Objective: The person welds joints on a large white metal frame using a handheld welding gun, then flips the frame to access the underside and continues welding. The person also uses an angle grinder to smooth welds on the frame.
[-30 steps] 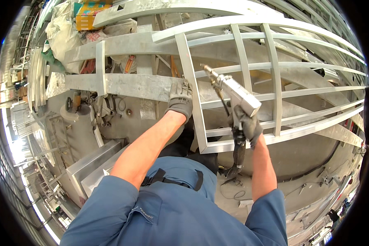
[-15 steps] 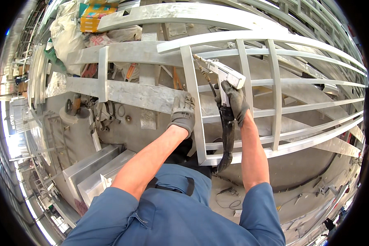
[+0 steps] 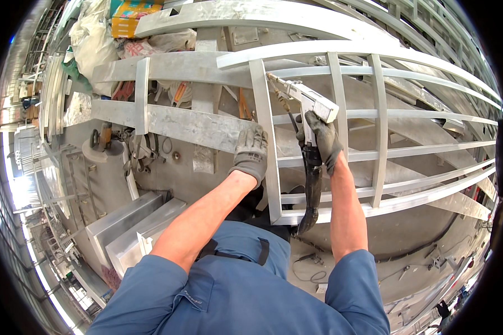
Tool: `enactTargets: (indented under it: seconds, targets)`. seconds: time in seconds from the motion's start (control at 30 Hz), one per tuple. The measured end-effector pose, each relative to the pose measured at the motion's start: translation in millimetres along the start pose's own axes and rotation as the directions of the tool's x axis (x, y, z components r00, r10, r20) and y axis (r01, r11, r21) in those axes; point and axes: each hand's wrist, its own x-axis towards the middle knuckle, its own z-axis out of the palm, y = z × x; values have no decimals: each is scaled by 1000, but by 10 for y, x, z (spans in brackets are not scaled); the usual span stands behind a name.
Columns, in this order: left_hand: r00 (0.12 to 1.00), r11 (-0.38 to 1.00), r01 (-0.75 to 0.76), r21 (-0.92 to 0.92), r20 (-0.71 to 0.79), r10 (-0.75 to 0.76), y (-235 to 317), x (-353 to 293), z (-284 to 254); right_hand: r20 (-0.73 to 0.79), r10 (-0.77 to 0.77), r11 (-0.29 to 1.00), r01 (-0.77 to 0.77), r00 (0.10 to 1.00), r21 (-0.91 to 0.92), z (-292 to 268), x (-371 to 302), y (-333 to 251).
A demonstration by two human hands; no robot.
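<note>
My right hand (image 3: 324, 139), in a dark grey glove, is wrapped around the grip of a white-bodied welding gun (image 3: 313, 100). The gun's thin tip points up and left, toward the upper part of a silver metal frame's left upright (image 3: 264, 120). A black sleeved cable (image 3: 311, 190) hangs from the grip over the lower rail. My left hand (image 3: 250, 153), also gloved, lies with fingers stretched out against that upright's left side, over the end of a flat metal beam (image 3: 190, 125). Its palm is hidden, and I cannot tell how firmly it presses.
Curved rails (image 3: 425, 114) of the frame spread to the right. Long metal beams (image 3: 262, 14) lie beyond it. An angle grinder (image 3: 102, 142) sits at left, above box-section metal pieces (image 3: 131, 220). An orange-yellow carton (image 3: 133, 19) and plastic sheeting (image 3: 92, 50) are at far left. Cables cross the floor at lower right.
The view has shifted slightly. Both hands keep their places, the left against the upright and the right around the welding gun.
</note>
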Motion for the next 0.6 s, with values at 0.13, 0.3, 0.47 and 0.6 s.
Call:
enactTargets:
  seconds: [0.13, 0.3, 0.47, 0.6]
  targets:
    - [1000, 1000, -9, 2, 14, 9, 0, -2, -46, -13, -2, 1000, 2, 1000, 2, 20, -3, 7]
    - [1000, 1000, -17, 19, 1, 17, -11, -4, -54, -13, -12, 999, 11, 1000, -43, 39, -5, -11]
    - [1000, 1000, -7, -4, 3, 7, 0, 5, -57, -13, -22, 998, 22, 1000, -54, 33, 5, 6]
    - [1000, 1000, -14, -7, -4, 14, -10, -5, -55, -27, 12, 995, -14, 1000, -97, 54, -11, -39]
